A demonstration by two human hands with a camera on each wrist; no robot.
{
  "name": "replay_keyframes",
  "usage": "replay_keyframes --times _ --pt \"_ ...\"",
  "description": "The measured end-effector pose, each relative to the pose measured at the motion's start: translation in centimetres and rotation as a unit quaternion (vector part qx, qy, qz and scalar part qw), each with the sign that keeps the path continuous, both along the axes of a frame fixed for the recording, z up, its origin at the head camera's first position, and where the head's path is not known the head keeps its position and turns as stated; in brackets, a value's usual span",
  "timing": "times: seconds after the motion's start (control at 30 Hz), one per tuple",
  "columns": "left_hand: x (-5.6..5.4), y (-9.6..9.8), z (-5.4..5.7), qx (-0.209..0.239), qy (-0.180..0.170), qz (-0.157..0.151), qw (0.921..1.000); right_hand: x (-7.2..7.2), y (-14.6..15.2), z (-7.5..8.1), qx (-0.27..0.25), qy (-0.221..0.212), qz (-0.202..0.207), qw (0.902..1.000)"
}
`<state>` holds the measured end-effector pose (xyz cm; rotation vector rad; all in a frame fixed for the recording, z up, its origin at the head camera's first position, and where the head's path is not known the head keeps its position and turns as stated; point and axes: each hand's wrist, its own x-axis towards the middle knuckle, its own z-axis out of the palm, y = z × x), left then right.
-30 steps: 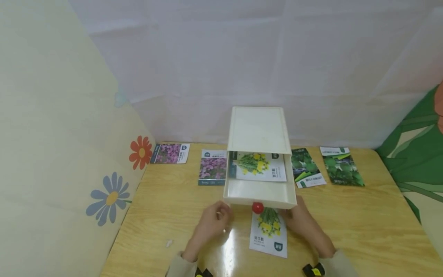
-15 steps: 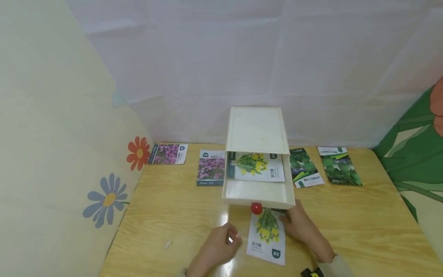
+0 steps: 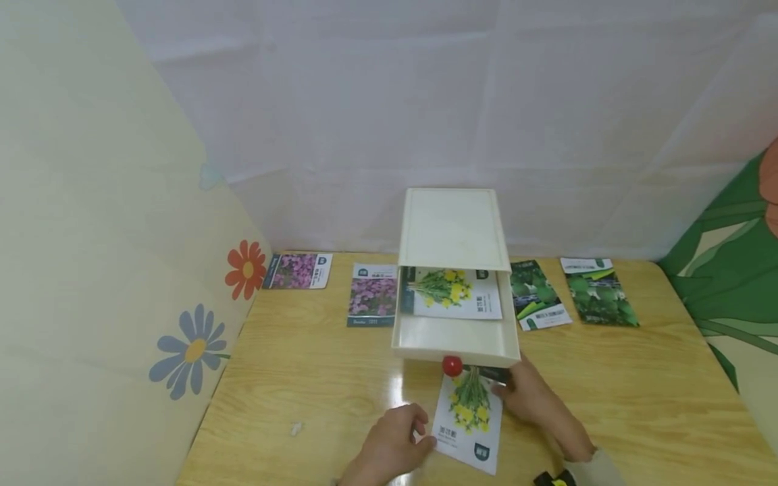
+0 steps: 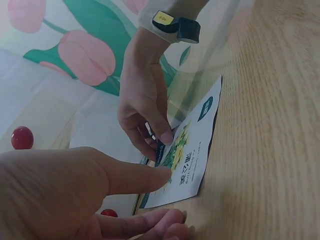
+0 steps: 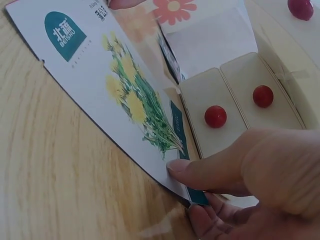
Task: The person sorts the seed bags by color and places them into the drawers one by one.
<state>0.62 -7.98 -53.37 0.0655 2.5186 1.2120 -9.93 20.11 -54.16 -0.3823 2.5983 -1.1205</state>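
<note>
A dandelion seed packet [image 3: 464, 422], white with yellow flowers and a dark green end strip, is below the pulled-out drawer [image 3: 456, 335]. My right hand [image 3: 535, 395] pinches it near the strip, with the thumb [image 5: 192, 172] on the printed face and fingers behind. My left hand [image 3: 392, 442] is at its left edge, fingers loosely bent and the thumb tip at the paper. In the left wrist view the left thumb [image 4: 142, 179] overlaps the packet, and a gap separates it from the fingers below. Another dandelion packet [image 3: 456, 293] lies inside the drawer.
The white drawer cabinet [image 3: 452, 226] with red knobs [image 3: 452, 366] stands at the back. Purple-flower packets [image 3: 298, 270] lie left of it. Green-leaf packets [image 3: 602, 290] lie to its right. A small pale scrap [image 3: 296, 428] is on the wooden table [image 3: 261, 385].
My left hand has moved from beside the drawer's front corner down to the packet's left edge. The packet, in my right hand, has shifted slightly toward me, showing more of its dark strip.
</note>
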Motion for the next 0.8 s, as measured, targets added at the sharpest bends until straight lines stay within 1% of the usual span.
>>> replay_keyframes --times 0.1,0.17,0.23,0.37,0.43,0.5,0.63,0.7,0.8 --pt "0.0 0.1 -0.1 -0.011 0.011 -0.003 0.9999 -0.1 0.3 0.1 0.013 -0.023 -0.018 0.9995" --pt "-0.1 0.1 -0.1 -0.017 0.017 -0.005 0.9997 -0.2 0.7 0.2 0.013 -0.033 -0.026 0.999" --pt "-0.2 0.2 0.0 -0.019 0.018 -0.007 0.9996 -0.3 1.0 0.2 0.014 -0.032 -0.028 0.999" --pt "-0.4 0.1 0.2 -0.009 0.001 -0.005 0.9999 -0.4 2.0 0.2 -0.002 -0.024 -0.021 0.9995" --pt "-0.5 0.0 0.4 0.001 -0.011 -0.002 0.9999 -0.5 2.5 0.2 -0.029 -0.041 -0.021 0.9985" --pt "-0.6 -0.2 0.5 0.013 -0.021 0.001 0.9997 -0.6 3.1 0.1 -0.071 -0.076 -0.021 0.9943" --pt "-0.6 -0.7 0.5 0.036 -0.026 0.004 0.999 -0.6 4.0 0.1 -0.141 -0.148 -0.015 0.9788" --pt "-0.6 -0.9 0.4 0.045 -0.024 0.004 0.9987 -0.6 4.3 0.1 -0.156 -0.167 -0.015 0.9734" --pt "-0.7 -1.2 0.0 0.051 -0.024 0.002 0.9984 -0.4 4.7 0.1 -0.16 -0.178 -0.017 0.9707"
